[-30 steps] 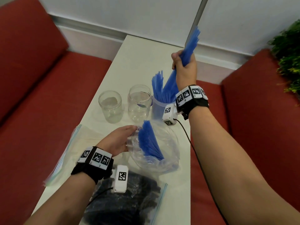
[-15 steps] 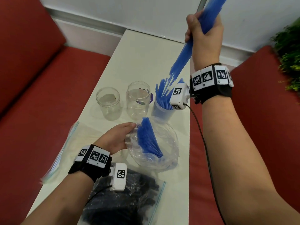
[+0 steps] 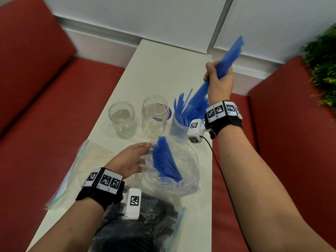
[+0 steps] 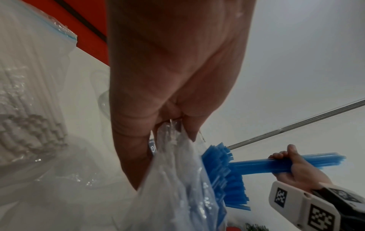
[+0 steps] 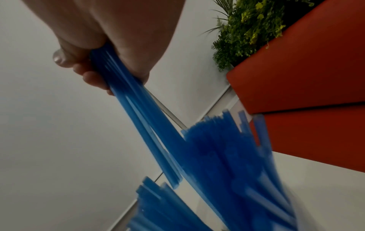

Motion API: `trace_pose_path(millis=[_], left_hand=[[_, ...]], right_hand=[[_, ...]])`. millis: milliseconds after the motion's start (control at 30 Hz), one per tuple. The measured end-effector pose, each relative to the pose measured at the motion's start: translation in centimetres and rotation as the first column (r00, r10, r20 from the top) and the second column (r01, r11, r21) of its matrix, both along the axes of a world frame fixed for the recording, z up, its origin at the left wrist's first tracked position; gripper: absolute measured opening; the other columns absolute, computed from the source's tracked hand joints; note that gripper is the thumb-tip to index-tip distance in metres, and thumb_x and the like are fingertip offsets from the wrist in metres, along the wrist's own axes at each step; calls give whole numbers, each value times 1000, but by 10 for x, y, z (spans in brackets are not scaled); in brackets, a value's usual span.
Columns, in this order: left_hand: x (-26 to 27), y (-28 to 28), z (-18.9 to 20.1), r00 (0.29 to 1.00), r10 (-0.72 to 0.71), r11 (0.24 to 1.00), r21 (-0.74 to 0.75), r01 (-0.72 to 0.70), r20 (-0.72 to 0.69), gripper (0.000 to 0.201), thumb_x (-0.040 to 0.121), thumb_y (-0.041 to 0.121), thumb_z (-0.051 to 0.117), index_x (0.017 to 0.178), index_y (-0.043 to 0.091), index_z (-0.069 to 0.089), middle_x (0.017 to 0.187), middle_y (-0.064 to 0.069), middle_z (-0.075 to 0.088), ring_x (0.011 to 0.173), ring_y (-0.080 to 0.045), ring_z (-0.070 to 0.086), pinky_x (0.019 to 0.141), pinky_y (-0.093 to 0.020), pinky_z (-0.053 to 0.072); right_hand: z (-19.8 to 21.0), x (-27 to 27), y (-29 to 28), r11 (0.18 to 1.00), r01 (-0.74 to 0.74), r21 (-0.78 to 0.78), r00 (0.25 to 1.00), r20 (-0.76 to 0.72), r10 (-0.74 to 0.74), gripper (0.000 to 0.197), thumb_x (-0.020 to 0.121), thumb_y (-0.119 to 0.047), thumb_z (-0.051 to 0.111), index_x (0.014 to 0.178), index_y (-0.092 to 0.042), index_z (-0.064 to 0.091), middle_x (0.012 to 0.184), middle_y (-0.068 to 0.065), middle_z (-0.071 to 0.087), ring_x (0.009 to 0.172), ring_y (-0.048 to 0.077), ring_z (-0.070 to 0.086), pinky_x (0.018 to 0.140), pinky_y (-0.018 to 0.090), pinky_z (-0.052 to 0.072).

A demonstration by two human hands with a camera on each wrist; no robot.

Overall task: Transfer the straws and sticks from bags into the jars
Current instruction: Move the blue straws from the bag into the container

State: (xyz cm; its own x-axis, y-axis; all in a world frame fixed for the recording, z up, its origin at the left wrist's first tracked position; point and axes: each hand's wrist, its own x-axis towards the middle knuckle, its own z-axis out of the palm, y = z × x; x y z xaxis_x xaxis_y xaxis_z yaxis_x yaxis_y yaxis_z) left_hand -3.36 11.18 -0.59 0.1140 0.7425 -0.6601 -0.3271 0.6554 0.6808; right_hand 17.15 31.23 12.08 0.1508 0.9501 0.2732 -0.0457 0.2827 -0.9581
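The right hand [image 3: 219,80] squeezes a bunch of blue straws [image 3: 225,60] in the upper right, above the jar [image 3: 179,125]. The left hand [image 3: 130,160] pinches the clear bag [image 3: 181,171] at its left edge. No writing can be read.

Long narrow cream counter [image 3: 160,73] runs straight out to a plain white wall [image 3: 138,13], with a pale baseboard strip along the bottom of it. Red upholstered bench seats sit on both sides of the counter, one on the left [image 3: 36,99] and one on the right [image 3: 294,135]. Thin metal strip [image 3: 219,24] goes up the wall past the counter's far end. Leafy green plant [image 3: 323,66] pokes in above the right bench's backrest. Lighting is soft and even.
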Motion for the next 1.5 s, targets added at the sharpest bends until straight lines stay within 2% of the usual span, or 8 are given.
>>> trace_pose_path(millis=[233, 467, 733, 933, 1233, 1400, 1467, 1500], left_hand=[[0, -1, 1, 1000, -2, 1000, -2, 2, -16, 27, 105, 30, 53, 116, 15, 73, 119, -10, 73, 104, -34, 68, 89, -53, 58], [0, -2, -1, 1000, -2, 1000, -1, 2, -2, 28, 105, 30, 53, 118, 15, 72, 120, -10, 72, 101, -34, 69, 77, -45, 59], [-3, -3, -6, 1000, -8, 1000, -1, 8, 7, 28, 105, 30, 52, 117, 15, 72, 121, -10, 72, 103, -35, 68, 88, -53, 58], [-1, -2, -4, 1000, -13, 1000, -4, 13, 2, 28, 105, 30, 52, 118, 14, 72, 123, -12, 71, 111, -39, 68, 82, -50, 60], [-1, 0, -8, 1000, -16, 1000, -2, 15, -5, 28, 105, 30, 52, 118, 16, 72, 125, -11, 70, 116, -40, 64, 98, -60, 51], [-1, 0, -5, 1000, -19, 1000, 0, 19, 25, 27, 104, 30, 54, 116, 14, 73, 123, -12, 71, 113, -38, 67, 83, -49, 59], [-1, 0, -5, 999, -23, 1000, 5, 23, 32, 27, 104, 29, 54, 116, 14, 73, 123, -11, 71, 116, -40, 66, 82, -48, 59], [0, 0, -4, 999, -21, 1000, 4, 21, 27, 27, 104, 29, 54, 117, 14, 73, 123, -11, 71, 117, -41, 64, 82, -48, 59]], right_hand=[[3, -3, -5, 998, -50, -24, 998, 46, 51, 13, 93, -14, 68, 95, -11, 56, 73, 4, 57, 65, 16, 56, 65, 26, 51], [23, -7, 4, 988, -155, -11, 986, 61, 155, 15, 93, -7, 67, 96, -10, 53, 78, 2, 57, 63, 15, 55, 62, 27, 51], [0, 1, 7, 995, -63, -82, 998, 17, 64, 13, 93, -12, 67, 95, -12, 55, 69, 4, 57, 59, 17, 57, 60, 27, 52], [15, 5, 28, 997, 46, -59, 996, -80, -51, 13, 91, -9, 66, 95, -11, 54, 75, 9, 57, 63, 24, 58, 61, 32, 54], [-38, -2, -4, 968, -107, -227, 958, 237, 162, 17, 85, -8, 75, 94, -12, 62, 84, 2, 67, 75, 12, 65, 79, 30, 55], [-8, -4, -8, 992, -120, 25, 955, 277, 109, 37, 81, -5, 70, 110, -24, 55, 89, 1, 66, 78, 9, 64, 75, 27, 56], [-4, -8, -11, 983, -42, 176, 916, 400, -33, 40, 84, -9, 66, 120, -24, 55, 102, -2, 67, 94, 7, 65, 89, 27, 52], [-8, -11, -13, 972, -25, 234, 836, 538, -107, 39, 89, -15, 64, 126, -23, 55, 115, -3, 66, 111, 8, 61, 104, 33, 46]])
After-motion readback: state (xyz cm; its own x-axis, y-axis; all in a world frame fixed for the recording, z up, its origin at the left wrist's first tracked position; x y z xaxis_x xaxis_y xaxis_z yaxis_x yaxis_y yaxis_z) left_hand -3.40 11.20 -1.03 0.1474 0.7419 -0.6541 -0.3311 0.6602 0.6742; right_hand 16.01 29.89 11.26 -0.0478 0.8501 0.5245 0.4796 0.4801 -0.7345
